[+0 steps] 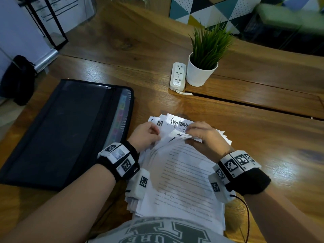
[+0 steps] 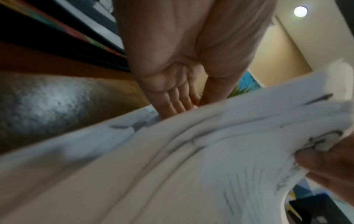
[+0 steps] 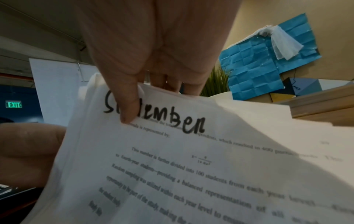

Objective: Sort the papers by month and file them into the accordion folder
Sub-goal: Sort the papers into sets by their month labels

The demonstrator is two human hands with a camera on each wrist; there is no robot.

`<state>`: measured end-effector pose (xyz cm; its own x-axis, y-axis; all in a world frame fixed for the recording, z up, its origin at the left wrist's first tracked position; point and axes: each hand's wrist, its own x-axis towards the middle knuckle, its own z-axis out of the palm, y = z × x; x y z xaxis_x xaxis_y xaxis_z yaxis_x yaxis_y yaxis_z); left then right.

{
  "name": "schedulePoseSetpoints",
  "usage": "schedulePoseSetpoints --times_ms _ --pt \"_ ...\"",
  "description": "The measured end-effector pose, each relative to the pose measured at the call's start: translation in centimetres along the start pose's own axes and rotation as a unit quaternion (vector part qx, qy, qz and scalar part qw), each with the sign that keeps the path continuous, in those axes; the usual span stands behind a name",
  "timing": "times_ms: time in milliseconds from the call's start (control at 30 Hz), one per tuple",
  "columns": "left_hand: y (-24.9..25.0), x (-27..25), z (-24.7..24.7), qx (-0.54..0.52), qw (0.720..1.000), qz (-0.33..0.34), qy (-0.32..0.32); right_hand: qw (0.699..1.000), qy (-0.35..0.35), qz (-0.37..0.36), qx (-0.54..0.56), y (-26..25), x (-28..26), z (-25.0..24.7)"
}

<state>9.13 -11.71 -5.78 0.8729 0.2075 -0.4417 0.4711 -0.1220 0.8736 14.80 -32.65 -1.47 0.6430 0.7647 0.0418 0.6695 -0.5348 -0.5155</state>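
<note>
A thick stack of white printed papers [image 1: 184, 176] lies on the wooden table [image 1: 254, 134] right in front of me. My left hand [image 1: 146, 135] grips the far edge of the lifted sheets [image 2: 172, 166], fingers tucked behind them. My right hand [image 1: 205, 135] pinches a bent-up sheet headed "September" [image 3: 191, 125], thumb [image 3: 128, 106] on the writing, fingers behind. Further back in the fan lies a sheet marked "M" [image 1: 159, 123]. The black accordion folder [image 1: 61, 128] lies flat on the left, coloured tabs showing along its right side.
A white power strip [image 1: 177, 77] and a potted green plant [image 1: 204, 67] stand beyond the papers, at the back right. A dark bag [image 1: 17, 79] sits on the floor past the table's left edge. Cables run from my wrist cameras across the near edge.
</note>
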Motion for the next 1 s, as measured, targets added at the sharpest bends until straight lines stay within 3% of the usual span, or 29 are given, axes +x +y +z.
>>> schedulePoseSetpoints --times_ms 100,200,300,400,433,567,667,833,1000 --pt "0.0 -0.3 -0.8 -0.092 0.996 0.000 -0.004 1.000 -0.002 0.020 -0.012 0.0 0.8 0.3" --pt "0.3 -1.0 -1.5 -0.058 0.996 0.021 -0.056 0.999 -0.007 0.046 -0.015 -0.6 1.9 0.1" --pt "0.5 -1.8 -2.1 -0.004 0.993 0.014 -0.119 0.987 -0.084 0.132 -0.030 -1.0 2.8 -0.4" --pt "0.2 -1.4 -2.5 0.004 0.997 -0.011 -0.082 0.975 -0.103 0.187 0.052 -1.2 2.9 -0.4" --pt "0.0 -1.1 -2.6 0.015 0.998 -0.005 -0.053 0.978 -0.100 0.173 0.062 -1.4 2.6 -0.3" --pt "-0.3 0.0 -2.2 0.151 0.987 0.050 0.039 0.997 -0.058 -0.007 0.042 -1.1 0.8 1.2" --pt "0.2 0.4 -1.3 0.201 0.978 0.049 0.036 0.998 -0.054 0.002 0.034 -1.1 -0.4 2.0" --pt "0.4 0.8 -0.9 0.162 0.975 0.100 0.116 0.999 -0.039 0.013 0.029 -1.5 -1.5 2.1" --pt "0.8 0.6 -0.7 0.078 0.992 0.076 0.062 0.998 0.037 0.037 0.044 -0.8 -1.8 2.8"
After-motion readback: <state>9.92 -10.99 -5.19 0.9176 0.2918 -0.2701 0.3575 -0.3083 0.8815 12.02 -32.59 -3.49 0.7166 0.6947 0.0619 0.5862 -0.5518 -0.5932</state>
